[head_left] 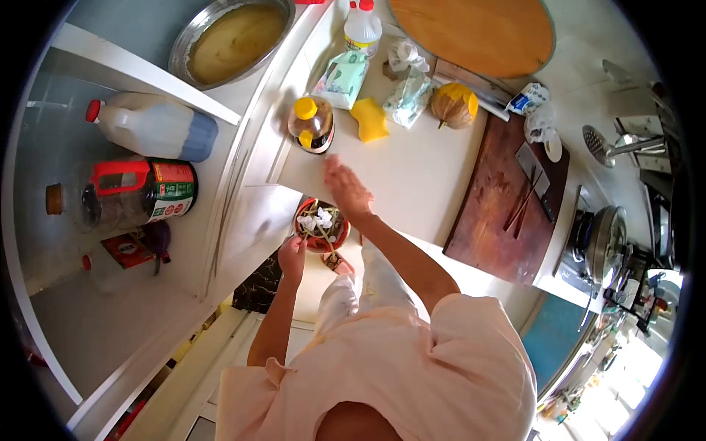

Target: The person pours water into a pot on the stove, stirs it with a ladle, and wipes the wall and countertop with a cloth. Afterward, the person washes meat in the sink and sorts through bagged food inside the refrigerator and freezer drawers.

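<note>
My right hand is over the counter's front edge, fingers stretched out and nothing in them. Just beyond its fingertips stands a dark sauce bottle with a yellow cap. My left hand is lower, at the left side of a red bin, its fingers closed. What they pinch, perhaps the rim or a stalk, I cannot make out. White crumpled scraps and stalks lie in the bin, which stands below the counter. A yellow cloth or sponge lies on the counter to the right of the bottle.
Wipes packs, a white jug and a cut pumpkin are along the back. A cutting board bears a cleaver and chopsticks. Open shelving at left holds large bottles and a metal bowl.
</note>
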### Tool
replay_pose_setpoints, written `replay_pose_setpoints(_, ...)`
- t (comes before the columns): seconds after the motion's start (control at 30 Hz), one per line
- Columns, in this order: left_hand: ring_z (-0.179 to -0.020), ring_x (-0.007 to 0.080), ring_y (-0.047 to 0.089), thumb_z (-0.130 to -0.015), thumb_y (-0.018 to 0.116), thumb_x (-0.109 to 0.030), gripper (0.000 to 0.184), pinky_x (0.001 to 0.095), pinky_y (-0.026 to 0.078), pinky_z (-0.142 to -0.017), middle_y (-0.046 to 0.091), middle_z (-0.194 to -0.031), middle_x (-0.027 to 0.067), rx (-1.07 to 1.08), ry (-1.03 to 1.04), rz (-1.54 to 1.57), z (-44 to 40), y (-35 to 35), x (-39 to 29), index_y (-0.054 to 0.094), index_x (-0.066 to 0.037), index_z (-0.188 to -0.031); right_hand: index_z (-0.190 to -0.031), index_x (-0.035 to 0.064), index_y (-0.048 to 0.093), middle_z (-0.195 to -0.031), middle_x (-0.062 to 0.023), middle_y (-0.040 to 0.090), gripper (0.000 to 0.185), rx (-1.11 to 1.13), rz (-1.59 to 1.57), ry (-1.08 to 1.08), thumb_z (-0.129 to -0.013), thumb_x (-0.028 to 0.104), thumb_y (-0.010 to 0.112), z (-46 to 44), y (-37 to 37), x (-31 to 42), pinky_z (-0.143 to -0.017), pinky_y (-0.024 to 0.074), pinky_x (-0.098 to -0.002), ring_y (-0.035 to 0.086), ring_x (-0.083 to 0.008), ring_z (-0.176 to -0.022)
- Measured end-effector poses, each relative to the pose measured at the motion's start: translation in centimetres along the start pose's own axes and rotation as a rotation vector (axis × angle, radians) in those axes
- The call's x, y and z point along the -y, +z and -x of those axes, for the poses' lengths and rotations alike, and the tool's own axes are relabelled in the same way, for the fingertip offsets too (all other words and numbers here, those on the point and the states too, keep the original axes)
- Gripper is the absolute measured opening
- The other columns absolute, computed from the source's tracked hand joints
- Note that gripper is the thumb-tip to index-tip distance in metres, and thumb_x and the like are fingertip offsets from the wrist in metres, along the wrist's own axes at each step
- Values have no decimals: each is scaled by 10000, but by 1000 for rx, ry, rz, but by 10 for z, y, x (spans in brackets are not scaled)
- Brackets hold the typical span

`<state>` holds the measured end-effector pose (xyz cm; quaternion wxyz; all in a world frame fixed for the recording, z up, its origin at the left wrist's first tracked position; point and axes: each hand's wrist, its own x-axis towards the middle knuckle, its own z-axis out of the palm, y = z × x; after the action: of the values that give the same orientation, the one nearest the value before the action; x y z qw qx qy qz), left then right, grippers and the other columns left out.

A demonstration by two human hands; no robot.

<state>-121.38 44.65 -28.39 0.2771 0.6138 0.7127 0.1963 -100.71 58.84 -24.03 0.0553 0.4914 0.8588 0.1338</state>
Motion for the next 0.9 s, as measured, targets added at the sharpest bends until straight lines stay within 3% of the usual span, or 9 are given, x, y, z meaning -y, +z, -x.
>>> replay_pose_setpoints(0.13, -684, 252, 608, -716, 673, -85, 90, 348, 478, -622, 609, -753, 100, 22, 109, -18, -11, 7, 27, 614, -38, -766, -1199, 37, 510, -1335, -86, 412, 444, -26, -1598, 144, -755, 36, 507, 43, 17, 30, -1039, 333, -312, 377, -213, -1241)
replay_pose_setpoints(0.23, -713, 238, 622, -730, 658, -74, 63, 330, 492, -648, 628, -784, 97, 90, 79, 33, -21, 3, 17, 641, -49, -786, -1101, -4, 572, -1213, -122, 537, 272, -324, -2043, 222, -904, 84, 407, 81, -1, 5, -929, 414, -279, 506, -200, -1118)
replay_pose_setpoints(0.27, -721, 227, 628, -744, 651, -76, 63, 321, 493, -653, 637, -798, 96, 101, 75, 49, -23, 3, 17, 652, -54, -803, -1114, -6, 562, -1194, -120, 550, 283, -252, -2228, 618, -896, 95, 413, 95, -13, -8, -902, 437, -314, 535, -231, -1077)
replay_pose_setpoints(0.4, -745, 172, 643, -813, 610, -98, 99, 283, 494, -660, 673, -860, 73, 162, -94, 239, -18, 16, 30, 683, -51, -861, -1087, -3, 554, -1126, -95, 569, 298, -436, -1096, 718, -904, 188, 416, 134, -5, -71, -865, 437, -281, 545, -217, -1014)
replay_pose_setpoints(0.5, -676, 185, 636, -832, 597, -148, 257, 296, 500, -630, 670, -843, 72, 295, -269, 807, -11, 36, 60, 579, -59, -1073, -1143, 31, 540, -1142, -81, 562, 283, -443, -1003, 593, -881, 4, 437, 145, 6, -52, -900, 437, -295, 539, -194, -1047)
replay_pose_setpoints(0.6, -683, 174, 620, -839, 606, -181, 438, 306, 506, -655, 662, -858, 50, 402, -510, 836, 1, 28, 58, 451, -82, -1237, -1118, 52, 554, -1064, -82, 568, 257, -348, -2314, 772, -925, 84, 387, 135, 8, -2, -840, 447, -281, 556, -172, -949)
replay_pose_setpoints(0.73, -914, 158, 558, -845, 609, -206, 570, 319, 494, -720, 538, -1145, 64, 527, -668, 1030, 7, -19, -31, 343, -135, -1344, -1090, 50, 555, -1007, -73, 575, 218, -75, -2291, 909, -933, 138, 432, 118, -61, 53, -795, 452, -283, 552, -160, -900)
replay_pose_setpoints(0.8, -935, 196, 550, -908, 522, -297, 375, 398, 480, -815, 540, -1074, 49, 674, -701, 1400, 13, -30, -62, 409, -143, -1232, -1083, 42, 550, -1002, -87, 582, 223, 287, -1652, 813, -865, 91, 561, 106, -97, 63, -808, 447, -282, 555, -181, -908)
replay_pose_setpoints(0.9, -981, 160, 553, -935, 473, -274, 269, 346, 476, -842, 557, -1064, 50, 711, -461, 1633, 21, -67, -96, 494, -80, -1122, -1021, 29, 561, -1047, -115, 588, 235, -283, -1563, 487, -798, 45, 631, 103, -118, 59, -780, 457, -288, 558, -148, -926)
